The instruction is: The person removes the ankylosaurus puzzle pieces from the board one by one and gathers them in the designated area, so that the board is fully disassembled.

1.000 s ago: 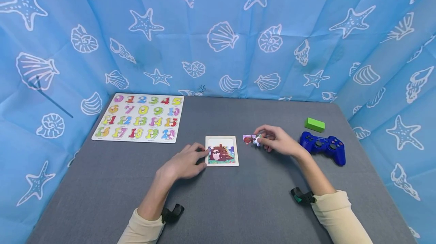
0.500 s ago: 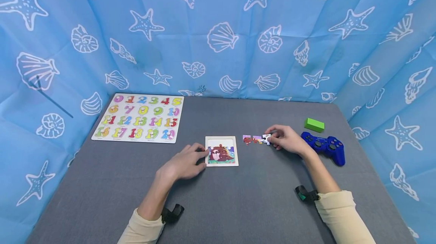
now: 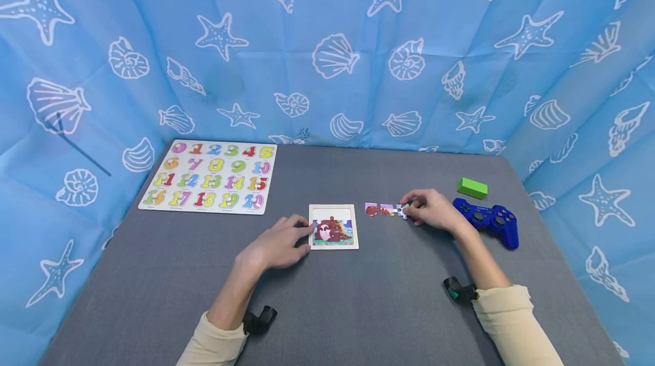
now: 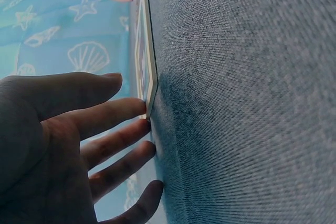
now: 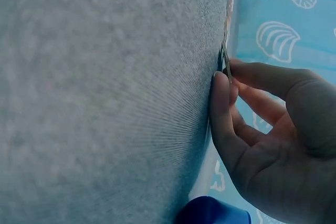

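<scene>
A small wooden puzzle tray [image 3: 356,229] lies mid-table, its lower part filled with brown-haired picture pieces and its upper part showing white. My left hand [image 3: 276,244] touches the tray's left edge with extended fingertips; in the left wrist view the index fingertip [image 4: 137,107] meets the tray corner. To the right of the tray, two jigsaw pieces [image 3: 378,210] lie side by side. Beside them my right hand [image 3: 430,209] pinches a whitish jigsaw piece [image 3: 400,211] between thumb and fingers. In the right wrist view that piece [image 5: 226,59] appears edge-on, tilted up from the cloth.
A number puzzle board [image 3: 207,177] lies at the back left. Right of my right hand are a blue game controller [image 3: 485,220] and a green block [image 3: 472,187]. A blue shell-patterned curtain [image 3: 327,59] surrounds the grey table [image 3: 338,309].
My right hand has slid right along with the whitish jigsaw piece, uncovering a second piece beside the first. Over the last half second it barely shifts. My left hand and the tray stay put.
</scene>
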The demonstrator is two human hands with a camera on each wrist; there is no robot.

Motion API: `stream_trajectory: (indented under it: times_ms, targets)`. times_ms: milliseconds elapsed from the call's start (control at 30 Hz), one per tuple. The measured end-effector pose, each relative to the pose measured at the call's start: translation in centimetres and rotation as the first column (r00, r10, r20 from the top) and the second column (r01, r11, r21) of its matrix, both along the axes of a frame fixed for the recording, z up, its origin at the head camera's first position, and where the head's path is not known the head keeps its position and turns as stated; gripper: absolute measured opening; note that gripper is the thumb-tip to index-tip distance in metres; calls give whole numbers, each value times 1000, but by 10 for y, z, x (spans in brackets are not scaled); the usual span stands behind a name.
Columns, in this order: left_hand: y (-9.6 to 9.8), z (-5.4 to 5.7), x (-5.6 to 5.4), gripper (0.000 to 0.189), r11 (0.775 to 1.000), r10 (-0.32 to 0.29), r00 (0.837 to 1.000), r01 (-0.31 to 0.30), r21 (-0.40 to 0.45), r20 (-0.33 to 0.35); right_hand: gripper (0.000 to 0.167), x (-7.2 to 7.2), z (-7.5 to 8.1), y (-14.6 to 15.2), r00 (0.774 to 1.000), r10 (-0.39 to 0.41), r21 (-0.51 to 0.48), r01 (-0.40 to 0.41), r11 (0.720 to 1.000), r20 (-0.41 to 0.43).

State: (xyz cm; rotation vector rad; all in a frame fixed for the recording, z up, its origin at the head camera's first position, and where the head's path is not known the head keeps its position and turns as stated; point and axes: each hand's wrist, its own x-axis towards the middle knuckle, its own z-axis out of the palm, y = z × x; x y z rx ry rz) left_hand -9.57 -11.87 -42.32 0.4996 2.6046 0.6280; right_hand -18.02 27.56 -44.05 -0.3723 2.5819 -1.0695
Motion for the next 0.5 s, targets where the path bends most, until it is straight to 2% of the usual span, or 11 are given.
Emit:
stream_trajectory:
  times_ms: [300,500]
  targets:
    - [0,1,0,52,1000,1,1000,-1,5,6,18,2,-2,-5,998,-53,52,55,997,-31]
    - [-1,-1,0,52,1000,2,1000,-2,8,3,21,6,-1,-9,998,-59,-17,59,998,-31]
